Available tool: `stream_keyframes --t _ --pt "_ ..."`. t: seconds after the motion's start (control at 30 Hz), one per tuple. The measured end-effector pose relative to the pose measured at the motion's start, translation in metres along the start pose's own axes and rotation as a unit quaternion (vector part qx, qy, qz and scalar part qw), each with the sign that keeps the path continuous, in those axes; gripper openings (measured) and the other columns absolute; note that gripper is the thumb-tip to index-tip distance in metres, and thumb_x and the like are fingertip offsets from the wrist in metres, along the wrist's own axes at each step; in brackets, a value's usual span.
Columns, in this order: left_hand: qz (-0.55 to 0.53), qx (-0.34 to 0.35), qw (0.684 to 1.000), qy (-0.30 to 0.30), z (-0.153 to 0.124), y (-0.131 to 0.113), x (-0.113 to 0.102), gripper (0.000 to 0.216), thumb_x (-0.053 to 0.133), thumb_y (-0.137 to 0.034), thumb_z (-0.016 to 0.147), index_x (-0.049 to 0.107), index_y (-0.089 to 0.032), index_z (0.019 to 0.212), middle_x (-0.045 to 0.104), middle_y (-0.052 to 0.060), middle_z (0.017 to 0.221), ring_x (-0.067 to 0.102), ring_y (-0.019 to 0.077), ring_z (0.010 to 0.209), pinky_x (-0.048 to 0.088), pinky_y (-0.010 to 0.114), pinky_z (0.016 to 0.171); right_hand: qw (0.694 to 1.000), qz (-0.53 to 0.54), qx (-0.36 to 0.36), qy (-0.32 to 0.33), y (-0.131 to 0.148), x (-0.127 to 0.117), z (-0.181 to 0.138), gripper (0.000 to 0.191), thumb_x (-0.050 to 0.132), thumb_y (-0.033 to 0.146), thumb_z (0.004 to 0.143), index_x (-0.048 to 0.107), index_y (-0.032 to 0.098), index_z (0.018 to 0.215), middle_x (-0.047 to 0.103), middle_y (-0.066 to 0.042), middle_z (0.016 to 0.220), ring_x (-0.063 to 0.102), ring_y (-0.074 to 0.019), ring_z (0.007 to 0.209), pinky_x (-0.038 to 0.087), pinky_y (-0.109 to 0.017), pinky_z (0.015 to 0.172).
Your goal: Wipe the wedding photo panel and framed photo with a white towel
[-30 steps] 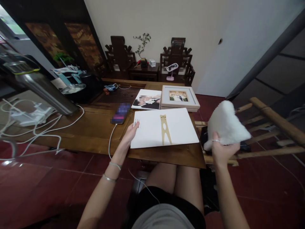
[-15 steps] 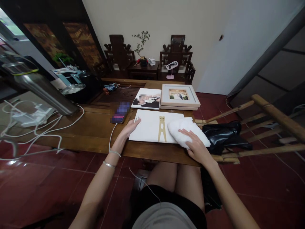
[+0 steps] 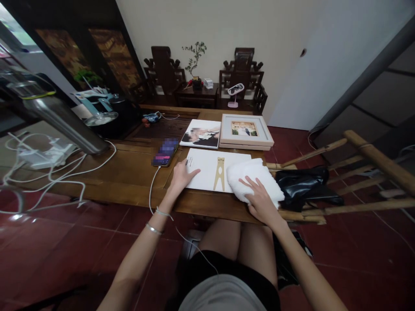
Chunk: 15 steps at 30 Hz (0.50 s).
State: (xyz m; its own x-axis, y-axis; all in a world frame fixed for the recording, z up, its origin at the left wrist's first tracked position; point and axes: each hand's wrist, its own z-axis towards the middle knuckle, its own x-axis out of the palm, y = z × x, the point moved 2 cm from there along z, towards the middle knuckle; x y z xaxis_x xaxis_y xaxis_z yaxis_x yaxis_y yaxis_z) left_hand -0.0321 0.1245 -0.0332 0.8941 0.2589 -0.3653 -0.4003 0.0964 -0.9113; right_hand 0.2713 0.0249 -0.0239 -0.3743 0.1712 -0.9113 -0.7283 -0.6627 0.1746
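Note:
A white album (image 3: 207, 169) with a tan clothes-peg design lies on the wooden table (image 3: 129, 172) in front of me. My left hand (image 3: 182, 176) rests flat on its left edge, fingers stretched out. A folded white towel (image 3: 253, 178) lies over the album's right part. My right hand (image 3: 259, 199) presses down on the towel with fingers spread.
Behind the album lie a photo print (image 3: 201, 134) and a framed photo (image 3: 245, 130). A phone (image 3: 165, 152) with a white cable sits to the left. A black bag (image 3: 304, 183) rests on a bamboo rack (image 3: 363, 172) at the right. Cables and a metal pipe are at left.
My right hand brought the white towel from the air at the right down onto the album's right side and now presses it there. The left hand stayed on the album's left edge.

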Motion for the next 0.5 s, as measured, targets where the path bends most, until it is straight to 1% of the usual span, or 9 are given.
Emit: stream_keyframes --t 0.07,0.13,0.2,0.27,0.33,0.4,0.43,0.5 --pt "0.023 0.015 1.0 0.005 -0.005 -0.001 0.003 0.059 0.083 -0.033 0.054 0.061 -0.012 0.105 0.062 0.019 0.108 0.047 0.0383 0.118 0.027 0.047 0.104 1.0 -0.004 0.0 -0.003 0.0 0.002 -0.002 0.032 0.044 -0.001 0.056 0.063 0.018 0.074 0.045 -0.011 0.141 0.027 -0.0287 0.138 0.024 -0.061 0.108" --pt "0.076 0.035 0.996 0.014 -0.011 -0.002 0.007 0.056 0.078 -0.035 0.063 0.059 -0.009 0.109 0.058 0.023 0.115 0.043 0.0405 0.122 0.024 0.05 0.105 1.0 -0.007 0.001 -0.007 -0.001 0.003 -0.004 0.03 0.045 -0.001 0.056 0.063 0.018 0.073 0.045 -0.011 0.141 0.027 -0.0293 0.138 0.024 -0.061 0.108" --pt "0.129 0.054 0.99 0.022 -0.017 -0.001 0.011 0.049 0.071 -0.036 0.072 0.058 -0.009 0.111 0.053 0.026 0.124 0.033 0.0423 0.128 0.018 0.055 0.106 1.0 -0.007 0.004 -0.011 -0.001 0.005 -0.005 0.03 0.045 0.0 0.056 0.063 0.017 0.073 0.045 -0.012 0.141 0.028 -0.0295 0.137 0.024 -0.061 0.108" --pt "0.15 0.071 0.986 0.024 -0.021 0.001 0.013 0.046 0.065 -0.035 0.077 0.057 -0.009 0.114 0.044 0.027 0.135 0.021 0.0425 0.135 0.012 0.057 0.108 1.0 -0.005 0.005 -0.016 -0.001 0.005 -0.005 0.03 0.046 0.0 0.056 0.063 0.017 0.074 0.045 -0.013 0.141 0.029 -0.029 0.137 0.024 -0.06 0.108" --pt "0.138 0.101 0.984 0.042 -0.022 0.002 0.015 0.047 0.062 -0.033 0.079 0.055 -0.007 0.117 0.032 0.026 0.145 0.011 0.04 0.14 0.007 0.054 0.111 1.0 -0.006 0.004 -0.02 -0.001 0.006 -0.005 0.03 0.046 0.0 0.056 0.063 0.017 0.075 0.046 -0.013 0.14 0.029 -0.0288 0.137 0.024 -0.06 0.108" --pt "0.107 0.133 0.982 0.078 -0.021 0.003 0.017 0.047 0.061 -0.032 0.079 0.055 -0.006 0.118 0.024 0.024 0.15 0.007 0.0358 0.142 0.006 0.048 0.113 1.0 -0.009 0.003 -0.023 -0.001 0.006 -0.006 0.03 0.047 0.001 0.057 0.063 0.017 0.075 0.047 -0.013 0.139 0.03 -0.0291 0.136 0.025 -0.06 0.108" --pt "0.088 0.141 0.981 0.096 -0.02 0.003 0.017 0.047 0.061 -0.032 0.079 0.055 -0.007 0.118 0.024 0.023 0.15 0.008 0.0338 0.143 0.006 0.045 0.114 1.0 -0.01 0.004 -0.024 -0.001 0.007 -0.005 0.03 0.047 0.001 0.057 0.063 0.017 0.075 0.047 -0.013 0.139 0.031 -0.0293 0.136 0.025 -0.059 0.108" --pt "0.049 0.137 0.983 0.113 -0.019 0.004 0.017 0.045 0.062 -0.032 0.079 0.056 -0.01 0.118 0.032 0.02 0.148 0.014 0.0308 0.142 0.006 0.042 0.115 1.0 -0.011 0.007 -0.026 -0.001 0.007 -0.005 0.029 0.046 0.001 0.056 0.063 0.017 0.074 0.048 -0.013 0.139 0.032 -0.0292 0.135 0.024 -0.058 0.108"
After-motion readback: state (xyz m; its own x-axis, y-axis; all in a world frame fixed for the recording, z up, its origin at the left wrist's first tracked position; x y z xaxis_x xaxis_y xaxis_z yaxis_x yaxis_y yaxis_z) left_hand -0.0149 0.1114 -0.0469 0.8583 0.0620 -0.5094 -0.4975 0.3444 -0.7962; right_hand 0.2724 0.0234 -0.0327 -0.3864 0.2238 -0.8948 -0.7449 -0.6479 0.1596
